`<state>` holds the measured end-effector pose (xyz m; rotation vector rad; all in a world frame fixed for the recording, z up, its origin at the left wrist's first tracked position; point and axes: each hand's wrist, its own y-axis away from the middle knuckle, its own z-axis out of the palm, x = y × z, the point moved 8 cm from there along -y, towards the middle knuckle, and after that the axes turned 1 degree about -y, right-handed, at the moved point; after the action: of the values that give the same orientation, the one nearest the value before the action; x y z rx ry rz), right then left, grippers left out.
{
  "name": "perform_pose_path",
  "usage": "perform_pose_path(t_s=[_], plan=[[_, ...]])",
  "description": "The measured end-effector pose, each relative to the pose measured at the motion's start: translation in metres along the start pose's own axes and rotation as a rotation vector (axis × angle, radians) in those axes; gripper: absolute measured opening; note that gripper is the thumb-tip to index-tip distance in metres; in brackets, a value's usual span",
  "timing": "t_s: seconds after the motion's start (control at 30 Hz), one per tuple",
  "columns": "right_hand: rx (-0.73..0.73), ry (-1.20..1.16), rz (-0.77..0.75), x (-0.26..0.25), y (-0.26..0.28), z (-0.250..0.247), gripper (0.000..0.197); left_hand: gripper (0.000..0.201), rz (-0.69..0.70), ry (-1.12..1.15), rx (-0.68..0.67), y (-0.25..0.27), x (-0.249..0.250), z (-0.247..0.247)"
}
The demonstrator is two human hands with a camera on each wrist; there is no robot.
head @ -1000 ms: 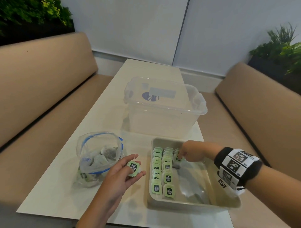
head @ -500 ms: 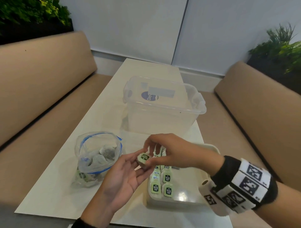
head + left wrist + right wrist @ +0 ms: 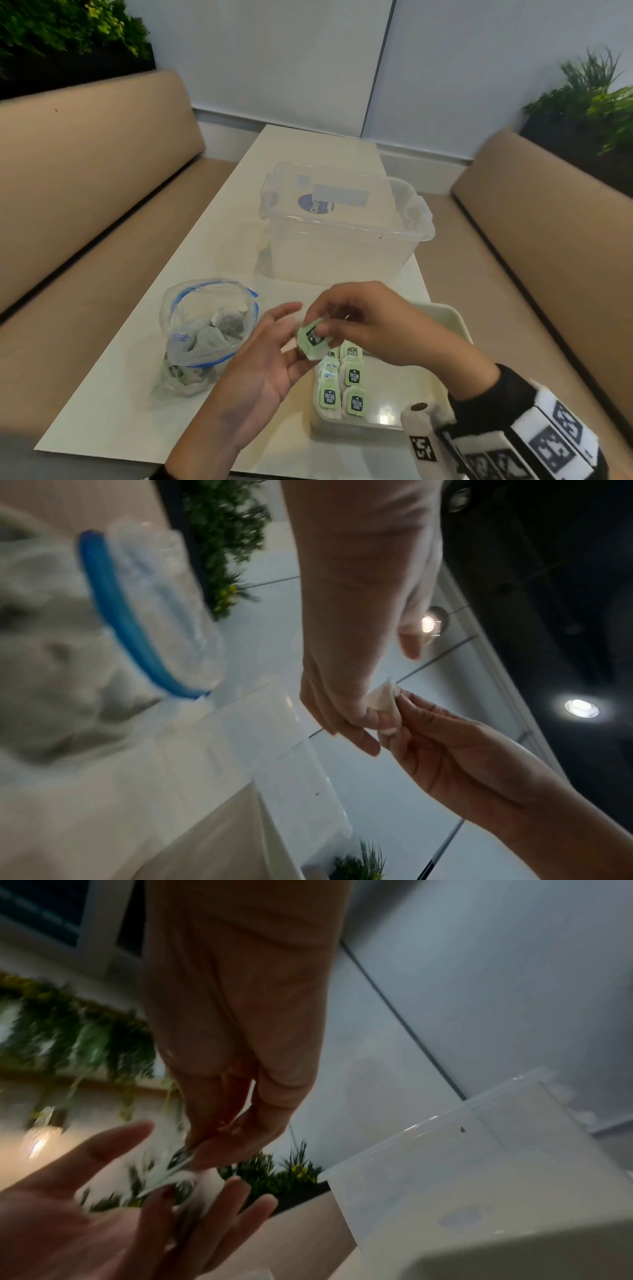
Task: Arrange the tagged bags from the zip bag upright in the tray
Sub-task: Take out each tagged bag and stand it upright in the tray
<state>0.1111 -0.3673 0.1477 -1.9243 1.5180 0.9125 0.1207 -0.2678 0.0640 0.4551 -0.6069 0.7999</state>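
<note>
Just left of the tray (image 3: 455, 320) at lower centre, the right hand (image 3: 370, 322) is pinching a tagged bag (image 3: 313, 337) off the left hand (image 3: 260, 370) (fingers relaxed, supporting); the tray's rows are lying directly below-right.

White wall (image 3: 291, 58), tan benches (image 3: 78, 178), white table (image 3: 219, 240), green plants (image 3: 589, 92)

On the table (image 3: 120, 404), the zip bag (image 3: 205, 335) sits left of the tray (image 3: 452, 329). Tagged bags (image 3: 342, 387) stand in the tray's left side. A lidded box (image 3: 346, 236) stands behind both.
</note>
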Motion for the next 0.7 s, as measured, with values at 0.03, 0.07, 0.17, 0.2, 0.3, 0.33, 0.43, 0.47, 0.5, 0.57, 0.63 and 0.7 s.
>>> perform_pose_path(t_s=[0.03,0.07,0.17,0.2,0.3,0.33,0.43,0.47,0.5,0.57,0.63,0.7], plan=[[0.062,-0.093,0.011,-0.001,0.002,-0.005,0.008,0.076,0.090,-0.093,0.004,0.001,0.008,0.002],[0.120,-0.196,0.022,-0.001,0.005,-0.010,0.004,0.067,0.175,-0.206,0.020,0.002,0.015,0.005],[0.249,-0.392,0.066,0.004,0.012,-0.015,0.005,0.043,0.355,-0.534,0.064,0.002,0.030,0.018],[0.271,-0.423,0.085,0.007,0.013,-0.015,0.006,0.036,0.407,-0.631,0.094,0.002,0.034,0.019],[0.314,-0.392,0.118,0.017,0.018,-0.012,0.009,0.017,0.558,-0.828,0.158,0.002,0.047,0.021],[0.353,-0.309,0.108,0.019,0.020,-0.014,0.010,0.011,0.581,-0.867,0.154,0.002,0.049,0.023],[0.465,-0.113,0.019,0.016,0.027,-0.022,0.022,0.011,0.601,-1.021,0.072,0.003,0.049,0.034],[0.471,-0.081,-0.022,0.012,0.027,-0.023,0.026,0.013,0.617,-1.086,0.061,0.004,0.049,0.037],[0.467,-0.057,-0.052,0.008,0.027,-0.023,0.027,0.014,0.630,-1.136,0.055,0.005,0.049,0.039],[0.471,-0.037,-0.073,0.005,0.026,-0.023,0.021,0.013,0.622,-1.157,0.030,0.004,0.047,0.042],[0.486,-0.024,-0.074,0.004,0.026,-0.025,0.015,0.006,0.561,-1.068,0.007,0.001,0.042,0.039],[0.470,-0.017,-0.074,0.002,0.026,-0.025,0.012,0.018,0.459,-0.942,0.015,-0.004,0.035,0.030]])
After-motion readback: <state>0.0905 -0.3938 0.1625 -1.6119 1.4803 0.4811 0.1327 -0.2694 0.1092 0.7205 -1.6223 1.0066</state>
